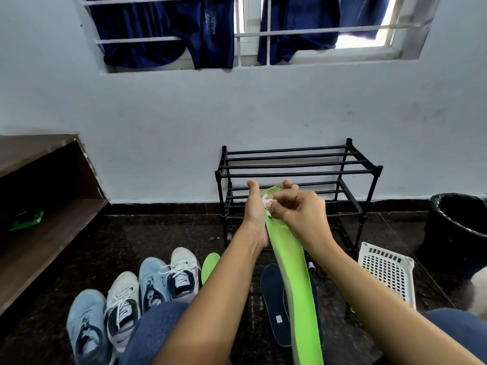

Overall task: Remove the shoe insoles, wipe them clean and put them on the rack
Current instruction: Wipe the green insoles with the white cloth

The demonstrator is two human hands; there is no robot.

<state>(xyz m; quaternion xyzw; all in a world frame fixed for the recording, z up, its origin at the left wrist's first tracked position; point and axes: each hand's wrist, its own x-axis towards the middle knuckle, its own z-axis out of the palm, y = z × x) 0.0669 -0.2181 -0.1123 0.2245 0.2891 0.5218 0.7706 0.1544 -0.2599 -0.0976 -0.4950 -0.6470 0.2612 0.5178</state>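
Soft window (pixel 355 35) daylight, wide-angle edge distortion

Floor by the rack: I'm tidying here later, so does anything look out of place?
The white basket lies tipped over to the right of the rack, its perforated side facing up. A dark insole lies loose on the floor, and a green insole lies by the shoes. Nothing looks spilled or damaged.

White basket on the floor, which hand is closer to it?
Right. The right hand, pinching a wipe on the green insole, is up and left of the white basket; the left hand holds the insole's tip, farther left.
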